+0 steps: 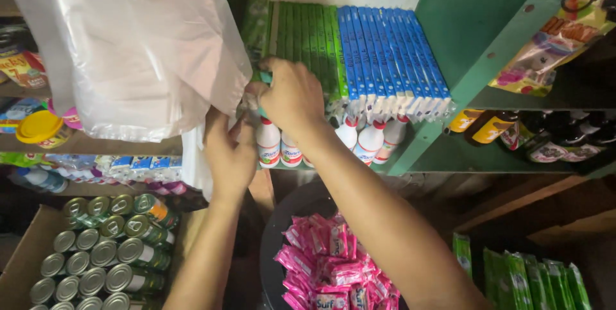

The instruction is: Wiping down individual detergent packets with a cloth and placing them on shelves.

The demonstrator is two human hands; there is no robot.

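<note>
From the head camera, your right hand (292, 95) is curled over the front ends of the green packets (301, 40) standing in a row on the green shelf (487, 47), fingers closed on what looks like one packet end at the left of the row; the knuckles hide the actual pinch, so you cannot be sure how many it has. Your left hand (231, 156) sits just below, fingers raised and partly open against the lower edge of the white plastic bag (135, 47), seemingly steadying its mouth rather than gripping anything firmly. Keep the right hand's hold narrow so only one packet comes away, and draw it straight toward you so the blue packets (391, 53) beside the green ones stay upright. Mind the white bottles with red caps (369, 140) directly under your wrist; a dropped elbow would likely knock them. Hold the bag's opening close under the packet ends.
</note>
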